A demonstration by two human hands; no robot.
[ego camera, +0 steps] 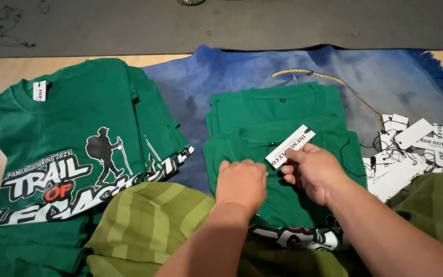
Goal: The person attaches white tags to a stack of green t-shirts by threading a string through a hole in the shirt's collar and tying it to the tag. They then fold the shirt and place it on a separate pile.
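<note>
The right hand [316, 172] pinches a white paper tag [289, 146] between its fingers, over the collar of the top folded green shirt [283, 149], mid-scene on a blue cloth [206, 77]. The left hand [241, 182] rests curled on that shirt, gripping nothing as far as shows. The tag looks light, thin and easily creased, best held by its edge; the shirt is soft and limp. More tags [411, 149] lie right; a printed shirt stack [78, 149] left; grey mat [232, 25] far.
</note>
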